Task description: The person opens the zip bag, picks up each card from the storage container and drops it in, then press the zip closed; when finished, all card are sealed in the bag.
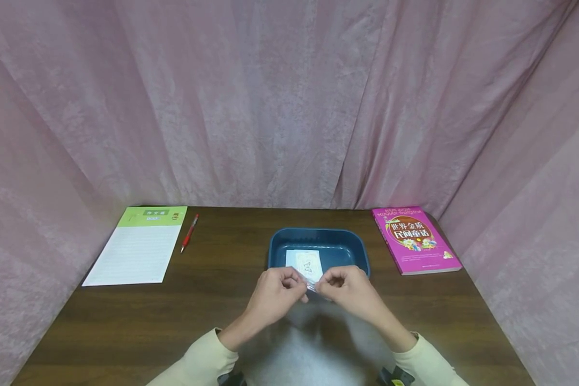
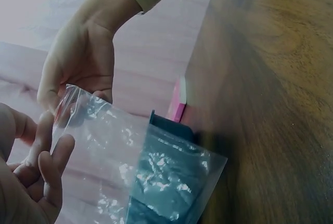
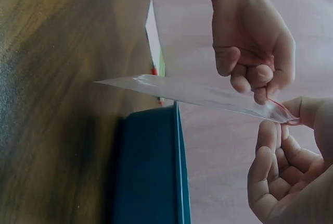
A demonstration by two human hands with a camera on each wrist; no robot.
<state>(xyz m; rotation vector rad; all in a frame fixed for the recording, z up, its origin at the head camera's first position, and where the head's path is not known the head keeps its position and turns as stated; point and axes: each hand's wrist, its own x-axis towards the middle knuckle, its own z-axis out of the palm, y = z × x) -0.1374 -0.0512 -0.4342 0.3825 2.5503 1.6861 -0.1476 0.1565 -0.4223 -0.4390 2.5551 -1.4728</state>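
A clear zip-lock bag [image 2: 109,146] with a red line along its mouth hangs between both hands. My left hand [image 1: 275,292] pinches one end of that mouth, and my right hand [image 1: 352,292] pinches the other. In the right wrist view the bag [image 3: 192,95] is seen nearly edge-on, looking flat. Just beyond the hands is a dark blue tray [image 1: 359,252]. A white card [image 1: 296,258] with a small line drawing shows over the tray's inside; the hands cover its lower part. Whether anything is in the bag, I cannot tell.
At the left lies a lined writing pad [image 1: 130,254] with a green header, beside a red pen [image 1: 190,234]. A pink book [image 1: 417,241] lies at the right. Pink curtains [image 1: 270,107] hang behind the brown wooden table [image 1: 212,289].
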